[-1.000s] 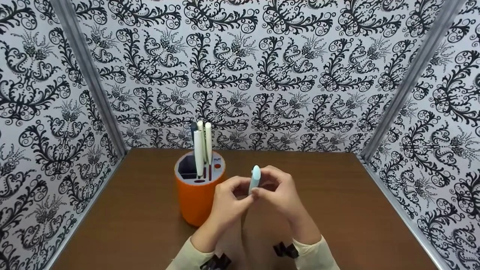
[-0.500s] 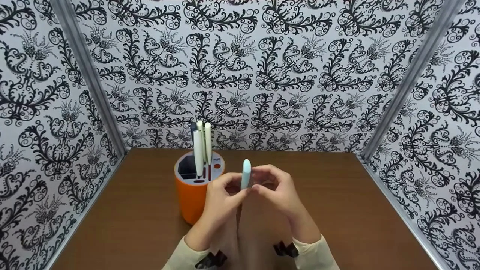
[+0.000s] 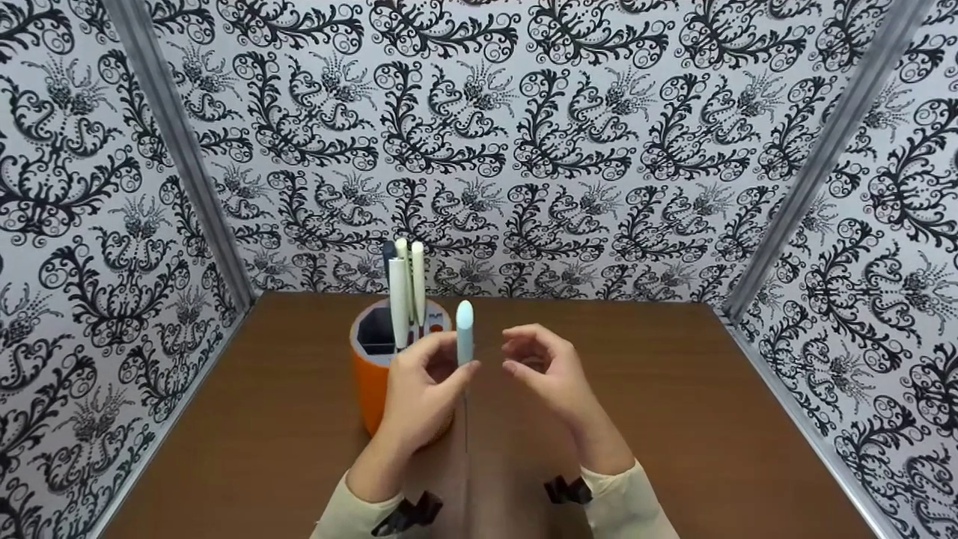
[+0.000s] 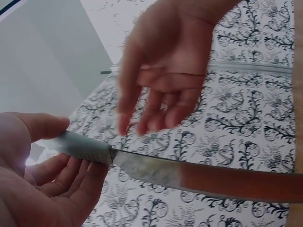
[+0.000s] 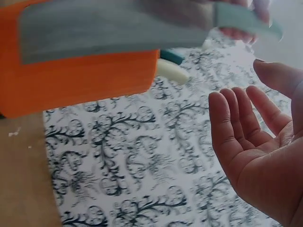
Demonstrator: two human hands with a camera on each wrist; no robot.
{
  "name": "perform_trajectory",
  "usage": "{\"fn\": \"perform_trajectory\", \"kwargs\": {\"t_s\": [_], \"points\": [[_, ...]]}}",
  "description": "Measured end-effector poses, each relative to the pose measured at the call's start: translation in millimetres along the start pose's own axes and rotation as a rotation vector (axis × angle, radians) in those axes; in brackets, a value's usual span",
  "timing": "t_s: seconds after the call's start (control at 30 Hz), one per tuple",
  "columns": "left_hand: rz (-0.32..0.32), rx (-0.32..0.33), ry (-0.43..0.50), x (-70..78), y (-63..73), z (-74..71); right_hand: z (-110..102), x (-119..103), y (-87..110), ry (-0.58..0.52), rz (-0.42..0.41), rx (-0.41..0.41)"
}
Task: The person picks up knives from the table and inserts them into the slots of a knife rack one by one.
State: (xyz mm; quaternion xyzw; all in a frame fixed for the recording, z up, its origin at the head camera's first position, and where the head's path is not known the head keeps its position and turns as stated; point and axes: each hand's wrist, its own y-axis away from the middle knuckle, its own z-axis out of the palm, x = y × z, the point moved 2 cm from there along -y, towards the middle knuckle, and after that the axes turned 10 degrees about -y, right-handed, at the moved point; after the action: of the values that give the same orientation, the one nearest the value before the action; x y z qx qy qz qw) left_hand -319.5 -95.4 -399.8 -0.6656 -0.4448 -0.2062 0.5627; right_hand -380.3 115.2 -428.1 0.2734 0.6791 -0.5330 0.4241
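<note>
A kitchen knife with a pale blue handle is pinched between the thumb and fingers of my left hand. Its handle points up and its blade down in the head view; the wide steel blade shows at length in the left wrist view. To the right of the knife, my right hand is apart from it, with fingers loosely bent and nothing in them. Just behind my left hand stands an orange knife block, partly covered by that hand. Several white-handled knives and one dark-handled knife stick up from it.
The brown wooden table lies under both hands. Walls with black scrollwork on white enclose its back and sides, with grey metal strips at the corners. The block's grey top has an open compartment at the left.
My left hand has moved left with the knife, toward the knife block. The fingers of my right hand have let go of the knife, and a gap now separates the hands.
</note>
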Motion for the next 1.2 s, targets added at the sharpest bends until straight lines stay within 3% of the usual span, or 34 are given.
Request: {"fn": "perform_trajectory", "kwargs": {"t_s": [0.37,0.63,0.83,1.0,1.2], "points": [[0.053,0.118,0.053,15.5,4.2,-26.6,7,60,-11.6,-0.114,0.132,0.036],[0.072,0.185,0.036,19.7,8.2,-38.7,31,108,-3.3,-0.079,0.134,-0.076],[0.057,0.218,0.014,24.2,10.8,-45.5,45,122,1.5,-0.127,0.175,-0.042],[0.036,0.239,0.01,27.8,14.3,-50.3,50,128,1.5,-0.17,0.141,-0.02],[0.036,0.239,0.023,31.4,17.0,-52.3,56,128,3.3,-0.203,0.124,-0.105]]}}
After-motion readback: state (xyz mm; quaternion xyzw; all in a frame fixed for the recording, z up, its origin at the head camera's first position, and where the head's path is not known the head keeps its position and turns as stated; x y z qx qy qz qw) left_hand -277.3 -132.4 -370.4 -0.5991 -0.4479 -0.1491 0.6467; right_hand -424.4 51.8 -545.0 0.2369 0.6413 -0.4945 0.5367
